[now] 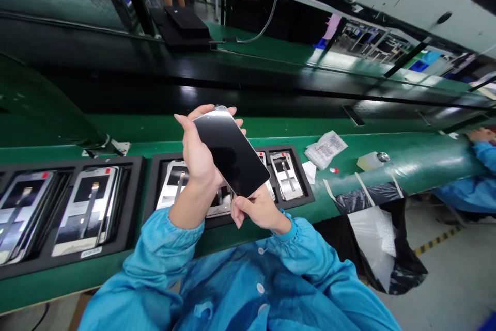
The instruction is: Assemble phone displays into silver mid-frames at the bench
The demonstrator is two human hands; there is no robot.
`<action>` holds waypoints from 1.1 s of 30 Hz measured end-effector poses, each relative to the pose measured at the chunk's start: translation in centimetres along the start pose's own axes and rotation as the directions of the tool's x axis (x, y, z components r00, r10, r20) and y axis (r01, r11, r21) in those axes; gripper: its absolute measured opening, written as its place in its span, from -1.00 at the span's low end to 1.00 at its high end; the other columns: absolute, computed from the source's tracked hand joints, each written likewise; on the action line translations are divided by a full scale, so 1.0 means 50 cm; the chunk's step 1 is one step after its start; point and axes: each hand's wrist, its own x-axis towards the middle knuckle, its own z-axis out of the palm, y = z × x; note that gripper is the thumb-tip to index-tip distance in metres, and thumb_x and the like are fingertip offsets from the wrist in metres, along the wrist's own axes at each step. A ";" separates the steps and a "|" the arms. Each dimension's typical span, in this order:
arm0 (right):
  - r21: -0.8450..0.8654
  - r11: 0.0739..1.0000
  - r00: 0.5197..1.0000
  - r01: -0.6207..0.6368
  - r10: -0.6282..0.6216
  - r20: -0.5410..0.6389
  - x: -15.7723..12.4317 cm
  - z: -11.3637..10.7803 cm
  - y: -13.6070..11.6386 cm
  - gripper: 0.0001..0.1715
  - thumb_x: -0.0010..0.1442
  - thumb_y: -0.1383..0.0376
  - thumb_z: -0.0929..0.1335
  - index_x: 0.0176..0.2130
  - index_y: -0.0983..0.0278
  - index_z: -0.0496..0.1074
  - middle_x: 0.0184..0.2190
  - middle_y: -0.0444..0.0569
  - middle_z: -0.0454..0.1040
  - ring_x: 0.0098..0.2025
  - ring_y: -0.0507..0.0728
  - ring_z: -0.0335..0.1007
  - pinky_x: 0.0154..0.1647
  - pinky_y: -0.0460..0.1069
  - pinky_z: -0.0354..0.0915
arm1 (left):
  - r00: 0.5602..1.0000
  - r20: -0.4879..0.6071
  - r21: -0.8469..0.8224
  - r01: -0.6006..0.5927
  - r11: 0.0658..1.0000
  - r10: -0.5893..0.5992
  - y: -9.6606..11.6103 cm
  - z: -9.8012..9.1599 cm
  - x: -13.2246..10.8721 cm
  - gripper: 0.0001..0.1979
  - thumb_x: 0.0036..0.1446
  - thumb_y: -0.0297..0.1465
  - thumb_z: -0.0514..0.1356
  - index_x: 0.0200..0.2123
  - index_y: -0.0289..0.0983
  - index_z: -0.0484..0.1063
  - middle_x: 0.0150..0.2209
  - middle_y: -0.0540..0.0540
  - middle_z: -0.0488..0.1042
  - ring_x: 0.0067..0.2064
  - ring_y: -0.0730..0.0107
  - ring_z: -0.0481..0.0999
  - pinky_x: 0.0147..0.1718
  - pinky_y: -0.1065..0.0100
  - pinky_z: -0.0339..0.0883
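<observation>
A phone screen [232, 153] with a black face and a pale rim is held tilted over the workbench. My left hand [199, 158] wraps round it from the left side and behind, with fingertips showing past its far edge. At the near right corner, the thumb and fingers of my right hand [259, 210] close on the edge; part of that grip is hidden. Below both hands lies a dark foam tray [304, 181] with several phone screens, one of them a white-framed screen [285, 176] with a flex cable in the right slot.
Another foam tray [137, 186] at left holds stacked screens. Plastic bags [326, 149], a small bottle [370, 160] and a red cap [334, 170] lie at right. A black bag [406, 264] hangs from the bench edge. Another person's sleeve [486, 154] shows far right.
</observation>
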 end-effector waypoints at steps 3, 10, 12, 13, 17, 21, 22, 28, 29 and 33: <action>-0.034 0.999 1.000 -0.013 0.013 -0.005 0.005 -0.002 -0.007 0.00 0.35 -0.51 0.40 -0.65 0.20 0.38 -0.74 -0.07 0.38 -0.67 0.04 0.30 -0.57 -0.04 0.28 | 1.000 0.020 0.033 -0.022 0.999 0.021 0.002 -0.004 0.001 -0.40 0.47 0.32 0.17 0.00 -0.10 0.45 -0.04 -0.08 0.77 -0.09 0.12 0.77 -0.08 0.09 0.70; -0.127 0.992 0.998 -0.004 -0.004 -0.060 -0.008 -0.100 -0.050 0.07 0.29 -0.62 0.33 -0.58 0.24 0.49 -0.71 -0.06 0.42 -0.65 0.07 0.35 -0.53 -0.03 0.31 | 1.000 0.017 0.050 0.008 0.999 -0.009 0.006 -0.009 0.001 -0.30 0.42 0.40 0.15 0.08 -0.10 0.47 -0.02 -0.07 0.77 -0.01 0.08 0.78 -0.01 0.08 0.71; -0.139 0.990 0.998 0.004 -0.012 -0.056 -0.010 -0.119 -0.048 0.06 0.34 -0.59 0.32 -0.61 0.23 0.45 -0.75 -0.12 0.31 -0.69 0.03 0.24 -0.57 -0.04 0.22 | 0.999 0.010 0.055 0.039 0.998 -0.039 0.005 -0.009 0.004 -0.27 0.40 0.43 0.14 0.11 -0.10 0.48 0.00 -0.09 0.77 0.02 0.04 0.79 0.02 0.06 0.72; -0.134 0.991 0.999 0.006 -0.012 -0.046 -0.011 -0.124 -0.044 0.05 0.36 -0.57 0.32 -0.61 0.22 0.43 -0.76 -0.15 0.26 -0.70 0.02 0.20 -0.58 -0.05 0.17 | 0.999 0.006 0.045 0.049 0.998 -0.049 0.004 -0.009 0.007 -0.27 0.41 0.42 0.13 0.11 -0.11 0.49 0.00 -0.11 0.78 0.00 0.04 0.80 0.01 0.06 0.72; -0.151 0.988 0.999 0.043 -0.043 -0.001 -0.014 -0.140 -0.025 0.03 0.45 -0.49 0.31 -0.60 0.24 0.47 -0.72 -0.12 0.31 -0.65 0.06 0.30 -0.51 -0.02 0.29 | 0.997 0.023 -0.014 0.073 0.997 -0.073 -0.010 -0.011 0.018 -0.37 0.59 0.24 0.02 0.10 -0.17 0.52 -0.11 -0.20 0.79 -0.20 0.12 0.81 -0.20 0.15 0.74; -0.170 0.972 0.969 0.164 -0.191 -0.154 -0.022 -0.176 -0.027 -0.06 0.37 -0.53 0.38 -0.27 0.27 0.68 -0.46 -0.04 0.54 -0.37 0.14 0.54 -0.26 0.04 0.51 | 0.913 0.319 0.162 0.212 0.964 -0.255 -0.056 -0.019 0.012 -0.26 0.45 0.34 0.17 0.12 -0.22 0.62 -0.20 -0.25 0.79 -0.27 0.00 0.82 -0.31 0.09 0.74; -0.168 0.970 0.949 0.176 -0.212 -0.233 -0.026 -0.185 -0.028 -0.06 0.35 -0.54 0.39 -0.20 0.26 0.68 -0.46 -0.08 0.51 -0.38 0.13 0.52 -0.28 0.03 0.50 | 0.861 0.409 0.254 0.212 0.944 -0.303 -0.072 -0.020 0.007 -0.20 0.38 0.39 0.20 0.10 -0.22 0.67 -0.19 -0.27 0.79 -0.21 -0.06 0.84 -0.26 0.05 0.75; -0.076 0.995 0.870 0.057 -0.087 -0.486 -0.039 -0.199 -0.006 0.03 0.22 -0.63 0.40 -0.59 0.19 0.35 -0.74 -0.24 0.08 -0.69 -0.01 0.04 -0.66 -0.06 0.06 | 0.738 0.561 0.465 0.093 0.880 -0.374 -0.143 -0.017 -0.020 -0.28 0.21 0.40 0.38 -0.16 -0.17 0.80 -0.08 -0.22 0.82 0.17 -0.20 0.78 0.31 -0.14 0.60; -0.044 0.998 0.859 0.050 -0.066 -0.508 -0.037 -0.198 -0.001 0.03 0.19 -0.63 0.42 -0.60 0.19 0.32 -0.74 -0.25 0.07 -0.69 -0.02 0.00 -0.67 -0.07 0.04 | 0.743 0.546 0.471 0.111 0.875 -0.388 -0.147 -0.017 -0.023 -0.30 0.23 0.36 0.40 -0.17 -0.19 0.80 -0.08 -0.22 0.82 0.17 -0.19 0.77 0.34 -0.13 0.57; 0.081 0.995 0.835 0.052 0.001 -0.550 -0.022 -0.199 0.016 -0.01 0.12 -0.64 0.46 -0.54 0.16 0.33 -0.73 -0.28 0.07 -0.67 -0.01 -0.02 -0.66 -0.07 0.09 | 0.818 0.417 0.470 0.177 0.865 -0.395 -0.160 -0.018 -0.035 -0.21 0.26 0.39 0.34 -0.18 -0.28 0.79 -0.09 -0.30 0.81 0.15 -0.20 0.77 0.26 -0.04 0.62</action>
